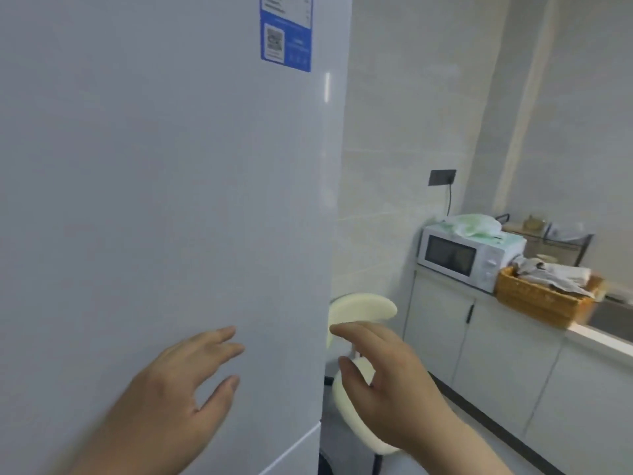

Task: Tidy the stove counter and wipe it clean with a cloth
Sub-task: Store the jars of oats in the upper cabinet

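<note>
A tall white fridge [164, 200] fills the left and middle of the head view. My left hand [185, 382] hovers in front of its door, fingers spread and relaxed, holding nothing. My right hand [387, 378] reaches just past the fridge's right edge, fingers loosely extended and empty. At the right, a white counter [599, 341] runs along the wall. No stove and no loose cloth can be seen.
A cream chair [363, 308] stands beside the fridge, behind my right hand. On the counter sit a white microwave [469, 258] with a plastic bag on top and a wicker basket [541, 299] of crumpled items. White cabinets [507, 351] run below.
</note>
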Motion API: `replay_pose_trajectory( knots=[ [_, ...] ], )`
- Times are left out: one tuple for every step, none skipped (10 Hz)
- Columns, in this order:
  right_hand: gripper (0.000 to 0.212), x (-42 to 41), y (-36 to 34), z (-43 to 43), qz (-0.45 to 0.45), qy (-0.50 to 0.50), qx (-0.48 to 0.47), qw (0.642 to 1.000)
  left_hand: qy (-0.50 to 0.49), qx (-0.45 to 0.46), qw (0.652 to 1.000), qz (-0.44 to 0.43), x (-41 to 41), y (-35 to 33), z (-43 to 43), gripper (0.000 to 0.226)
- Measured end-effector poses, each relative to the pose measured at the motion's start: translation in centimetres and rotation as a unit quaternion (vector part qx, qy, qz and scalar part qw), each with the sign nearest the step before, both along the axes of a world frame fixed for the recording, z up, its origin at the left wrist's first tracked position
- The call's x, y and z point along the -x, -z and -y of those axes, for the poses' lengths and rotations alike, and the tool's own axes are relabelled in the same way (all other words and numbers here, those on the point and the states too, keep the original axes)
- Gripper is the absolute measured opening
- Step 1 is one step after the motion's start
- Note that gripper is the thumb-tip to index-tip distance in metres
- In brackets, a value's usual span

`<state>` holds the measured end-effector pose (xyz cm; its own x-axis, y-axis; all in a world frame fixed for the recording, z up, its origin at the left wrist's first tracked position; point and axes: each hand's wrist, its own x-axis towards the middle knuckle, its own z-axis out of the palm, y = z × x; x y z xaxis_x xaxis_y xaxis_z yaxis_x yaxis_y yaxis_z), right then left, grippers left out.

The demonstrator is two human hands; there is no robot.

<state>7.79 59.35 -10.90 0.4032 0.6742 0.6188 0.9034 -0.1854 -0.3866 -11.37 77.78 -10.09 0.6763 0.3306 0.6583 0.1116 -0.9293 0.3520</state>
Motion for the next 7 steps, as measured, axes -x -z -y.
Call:
replay_pose_trajectory(
  knots=[
    [0.039, -2.8, 0.7, 5.5, -0.024, 0.059, 0.03, 0.997, 0.032, 0.022, 0.999, -0.031, -4.1, 0.7, 2.3, 0.028],
    [0.038, -4.9, 0.9, 11.3, -0.063, 0.102, 0.03, 0.992, 0.074, 0.03, 0.992, -0.101, -8.0, 0.8, 5.7, 0.017],
    [0.041, -6.4, 0.9, 16.9, -0.086, 0.157, 0.032, 0.983, 0.117, 0.037, 0.982, -0.144, -11.7, 0.5, 9.6, 0.025],
    [0.04, -7.5, 0.8, 22.5, -0.111, 0.205, 0.047, 0.971, 0.149, 0.028, 0.974, -0.166, -15.0, 0.2, 13.7, 0.025],
    [0.043, -8.4, 0.8, 27.7, -0.118, 0.25, 0.068, 0.959, 0.193, 0.004, 0.964, -0.184, -18.1, 0.5, 17.3, 0.028],
    [0.045, -8.9, 1.3, 32.6, -0.12, 0.292, 0.099, 0.944, 0.214, -0.026, 0.957, -0.194, -20.9, 1.1, 20.8, 0.023],
    [0.046, -9.2, 1.8, 37.2, -0.126, 0.336, 0.117, 0.926, 0.244, -0.041, 0.95, -0.191, -24.0, 1.6, 24.4, 0.024]
  ],
)
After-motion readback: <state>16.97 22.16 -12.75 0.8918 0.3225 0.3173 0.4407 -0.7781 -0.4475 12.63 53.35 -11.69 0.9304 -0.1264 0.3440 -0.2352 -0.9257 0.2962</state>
